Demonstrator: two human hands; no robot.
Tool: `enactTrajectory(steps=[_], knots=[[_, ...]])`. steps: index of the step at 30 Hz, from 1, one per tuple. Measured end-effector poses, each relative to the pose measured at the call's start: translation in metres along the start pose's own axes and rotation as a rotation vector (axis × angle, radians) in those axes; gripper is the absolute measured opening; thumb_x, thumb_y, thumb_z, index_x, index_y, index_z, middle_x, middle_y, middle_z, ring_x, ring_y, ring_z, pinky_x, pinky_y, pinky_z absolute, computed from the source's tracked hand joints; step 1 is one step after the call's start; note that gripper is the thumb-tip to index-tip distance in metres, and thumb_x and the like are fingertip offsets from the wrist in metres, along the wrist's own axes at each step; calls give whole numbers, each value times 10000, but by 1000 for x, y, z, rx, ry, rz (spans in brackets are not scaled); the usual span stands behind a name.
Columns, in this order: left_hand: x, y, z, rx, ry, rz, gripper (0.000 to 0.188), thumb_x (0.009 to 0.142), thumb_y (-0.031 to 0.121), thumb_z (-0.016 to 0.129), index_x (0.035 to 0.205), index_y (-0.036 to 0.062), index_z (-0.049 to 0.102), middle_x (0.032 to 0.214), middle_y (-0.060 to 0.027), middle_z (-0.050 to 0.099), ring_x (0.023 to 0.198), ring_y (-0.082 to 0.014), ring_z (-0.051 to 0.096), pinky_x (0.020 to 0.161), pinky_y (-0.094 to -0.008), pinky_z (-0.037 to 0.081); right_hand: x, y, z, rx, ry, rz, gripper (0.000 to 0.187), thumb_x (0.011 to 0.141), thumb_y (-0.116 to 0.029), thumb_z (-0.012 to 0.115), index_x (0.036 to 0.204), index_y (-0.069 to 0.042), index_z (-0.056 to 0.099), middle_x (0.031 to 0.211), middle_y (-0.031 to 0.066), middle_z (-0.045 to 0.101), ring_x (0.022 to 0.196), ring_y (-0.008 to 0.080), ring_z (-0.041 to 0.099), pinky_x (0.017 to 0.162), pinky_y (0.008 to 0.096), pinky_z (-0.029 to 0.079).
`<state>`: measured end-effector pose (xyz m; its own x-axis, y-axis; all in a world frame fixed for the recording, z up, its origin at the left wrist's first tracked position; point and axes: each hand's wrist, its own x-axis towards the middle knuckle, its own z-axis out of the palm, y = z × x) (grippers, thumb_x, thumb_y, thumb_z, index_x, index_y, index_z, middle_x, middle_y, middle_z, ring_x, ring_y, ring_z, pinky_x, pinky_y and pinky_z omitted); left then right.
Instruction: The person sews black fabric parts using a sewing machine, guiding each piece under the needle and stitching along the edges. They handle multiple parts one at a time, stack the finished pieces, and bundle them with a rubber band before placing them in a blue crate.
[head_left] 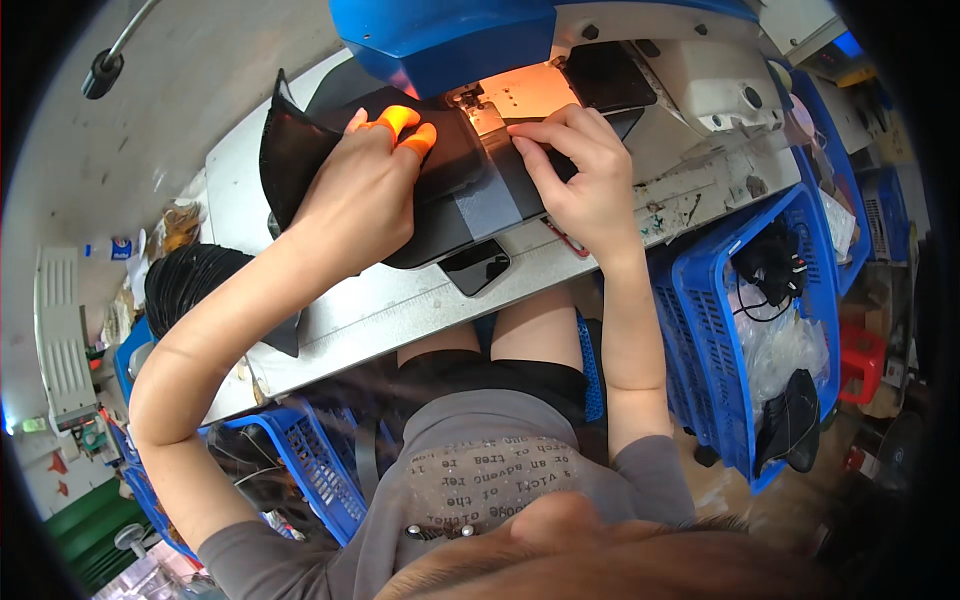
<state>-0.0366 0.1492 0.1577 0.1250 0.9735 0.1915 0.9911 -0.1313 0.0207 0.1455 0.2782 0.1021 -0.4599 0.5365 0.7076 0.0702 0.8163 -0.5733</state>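
Note:
A blue and white sewing machine stands ahead of me, its lamp lighting the presser foot orange. Under and around the foot lies a black fabric piece with a grey band across it; one black flap stands up at its left. My left hand, orange finger cots on two fingers, has its fingers bent down onto this piece, left of the foot. Just right of the foot, my right hand pinches the edge of the dark fabric between thumb and forefinger. Its other fingers are curled.
A phone lies at the table's front edge, and a small red-handled tool is beside it. Stacked black pieces sit at left. Blue crates stand at right, with another crate at lower left. A red stool is farther right.

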Motion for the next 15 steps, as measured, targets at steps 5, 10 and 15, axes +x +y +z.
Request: enactTrajectory(steps=[5, 10, 15], knots=[[14, 1, -15, 153, -184, -3, 366, 840, 84, 575, 1181, -45, 557, 1131, -189, 572, 1026, -364, 551, 992, -493, 358, -1, 1, 1, -19, 9, -1, 74, 728, -64, 713, 801, -68, 715, 713, 50, 584, 691, 231, 564, 626, 335, 451], [12, -16, -10, 251, -108, 74, 407, 864, 170, 596, 1212, -39, 563, 1091, -179, 583, 1028, -338, 522, 948, -426, 385, -2, 1, 0, -24, 0, 3, 76, 726, -62, 713, 802, -72, 716, 712, 46, 582, 684, 229, 558, 622, 330, 448], [12, -29, -4, 283, -12, 63, 368, 861, 236, 627, 1165, 29, 625, 1043, -158, 581, 976, -315, 516, 877, -385, 402, -1, 0, 1, -24, -5, 6, 76, 726, -60, 713, 801, -76, 718, 710, 40, 581, 686, 224, 556, 621, 327, 447]])
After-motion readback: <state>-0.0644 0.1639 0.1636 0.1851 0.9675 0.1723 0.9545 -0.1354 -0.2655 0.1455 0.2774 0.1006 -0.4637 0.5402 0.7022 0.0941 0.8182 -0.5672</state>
